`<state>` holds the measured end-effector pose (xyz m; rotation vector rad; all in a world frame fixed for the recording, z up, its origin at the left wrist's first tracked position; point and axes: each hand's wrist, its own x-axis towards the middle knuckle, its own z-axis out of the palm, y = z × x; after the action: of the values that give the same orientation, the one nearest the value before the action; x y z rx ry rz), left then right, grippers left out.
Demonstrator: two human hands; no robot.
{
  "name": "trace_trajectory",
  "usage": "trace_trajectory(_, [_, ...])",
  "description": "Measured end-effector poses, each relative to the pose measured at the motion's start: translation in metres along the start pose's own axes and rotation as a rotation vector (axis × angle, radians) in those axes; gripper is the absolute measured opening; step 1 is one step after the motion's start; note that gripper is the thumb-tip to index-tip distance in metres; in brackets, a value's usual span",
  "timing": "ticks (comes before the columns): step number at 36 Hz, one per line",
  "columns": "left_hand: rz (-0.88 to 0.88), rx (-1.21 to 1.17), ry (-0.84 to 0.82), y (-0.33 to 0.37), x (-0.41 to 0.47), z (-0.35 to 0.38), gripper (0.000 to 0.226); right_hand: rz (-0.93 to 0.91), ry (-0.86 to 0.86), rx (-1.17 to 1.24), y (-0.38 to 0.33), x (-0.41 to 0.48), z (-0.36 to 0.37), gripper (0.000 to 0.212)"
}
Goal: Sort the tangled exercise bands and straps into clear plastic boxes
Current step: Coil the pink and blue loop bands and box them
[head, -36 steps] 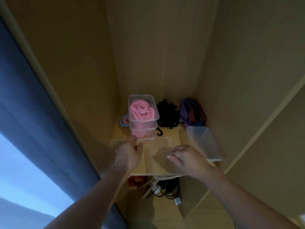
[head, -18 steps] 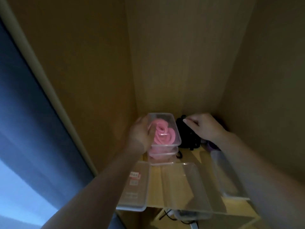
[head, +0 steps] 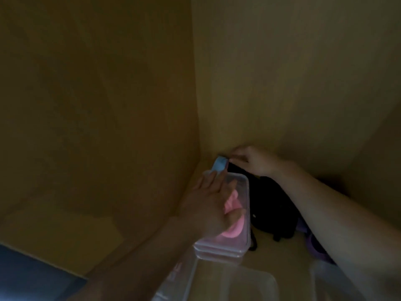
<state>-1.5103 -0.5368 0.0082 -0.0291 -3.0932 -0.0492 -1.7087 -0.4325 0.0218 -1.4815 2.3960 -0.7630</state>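
The light blue band (head: 220, 164) is way back in the corner of the cabinet, right where the side wall (head: 108, 127) meets the back wall (head: 293, 72), just behind the lidded clear box (head: 245, 192). The right hand (head: 256, 160) has its fingers curled in and looks to be pinching the band's right edge, though it's dim and blurry back there, so exactly how much of it is gripped is hard to say. The left hand (head: 208, 205) isn't gripping anything. It lies flat on top of the lidded clear box with the fingers stretched out, and the fingertips reach up to the lower edge of the blue band.

Under that hand, a rolled pink band (head: 234, 230) shows through the plastic. The box seems to sit on a second one, since there's a doubled rim along its near end. Just right of the stack, touching it, is a dark heap of black straps (head: 273, 205), with the right forearm passing over them. A bit of purple band (head: 314, 246) peeks out from under that same forearm, near the black heap.

Closer to the camera on the shelf (head: 282, 255) sits an open clear box (head: 234, 285), and another clear container (head: 329, 276) is off to its right, partly hidden by the arm.
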Motion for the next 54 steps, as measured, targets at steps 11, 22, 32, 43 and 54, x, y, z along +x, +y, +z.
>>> trace_trajectory(11, [-0.019,0.001,-0.071,0.003,-0.005,-0.004,0.081,-0.024,-0.263,-0.221,0.043,0.056,0.017,0.040])
trace_trajectory(22, [-0.012,0.036,0.040,0.001,-0.006,0.002,0.073,-0.146,-0.267,-0.459,0.068,0.093,0.043,0.029])
trace_trajectory(32, [-0.021,-0.012,0.026,0.001,-0.005,0.004,0.077,-0.090,-0.351,-0.463,0.052,0.095,0.044,0.016])
trace_trajectory(43, [-0.042,-0.018,-0.029,-0.004,0.000,0.007,0.080,-0.078,-0.372,-0.507,0.047,0.092,0.035,0.014])
trace_trajectory(54, [-0.026,0.040,0.069,-0.001,0.001,0.010,0.069,-0.026,-0.241,-0.164,0.000,0.078,-0.016,0.029])
